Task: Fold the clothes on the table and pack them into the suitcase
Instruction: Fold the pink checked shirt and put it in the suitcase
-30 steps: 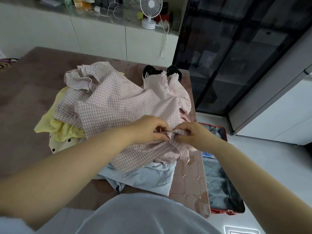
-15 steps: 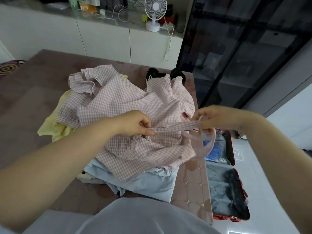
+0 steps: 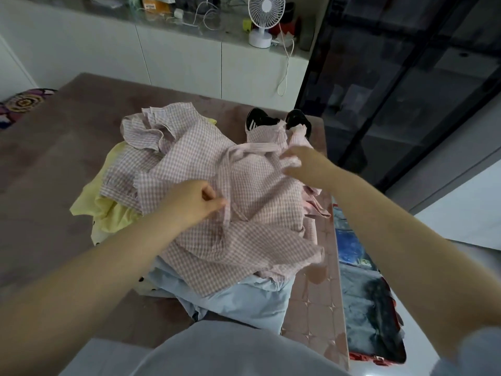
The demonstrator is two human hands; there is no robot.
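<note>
Barely begun: the checked dress (image 3: 244, 218) lies unfolded atop the heap on the table (image 3: 54, 158). The fingers of the left hand (image 3: 193, 203) and right hand (image 3: 303, 164) pinch its sash. The suitcase (image 3: 364, 358) sits open on the floor alongside.

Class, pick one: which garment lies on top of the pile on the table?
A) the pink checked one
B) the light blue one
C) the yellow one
A: the pink checked garment covers parts of the yellow garment and the light blue garment, whose edges peek out beneath it.
</note>
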